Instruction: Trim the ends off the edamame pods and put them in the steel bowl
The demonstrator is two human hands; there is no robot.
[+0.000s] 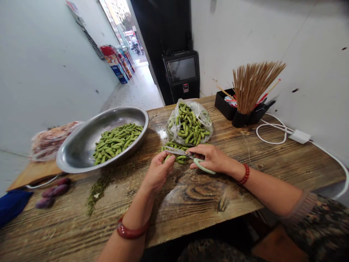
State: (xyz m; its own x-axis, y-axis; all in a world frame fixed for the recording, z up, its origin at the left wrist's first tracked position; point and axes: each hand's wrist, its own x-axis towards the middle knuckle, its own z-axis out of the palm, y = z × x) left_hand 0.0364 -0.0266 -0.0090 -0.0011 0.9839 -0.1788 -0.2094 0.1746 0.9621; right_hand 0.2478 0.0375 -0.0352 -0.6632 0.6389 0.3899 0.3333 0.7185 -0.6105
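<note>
My left hand [160, 170] pinches a green edamame pod [167, 158] between thumb and fingers. In my right hand [208, 158] is a pair of scissors [204, 167] with pale green handles; its blades reach left to the pod and look parted. Behind both hands a clear plastic bag [205, 115] lies open, full of edamame pods [188, 123], and several loose pods [181, 159] lie on the table before it. Left of my hands a wide steel basin [79, 153] holds a heap of pods [117, 142].
Trimmings [98, 189] lie on the wooden table [191, 214] below the basin. Purple, plum-like items [51, 193], a blue cloth [13, 205] and bagged meat [54, 140] are at the left. Skewers [253, 85], a black organizer [225, 105] and a white cable [272, 126] are at the right.
</note>
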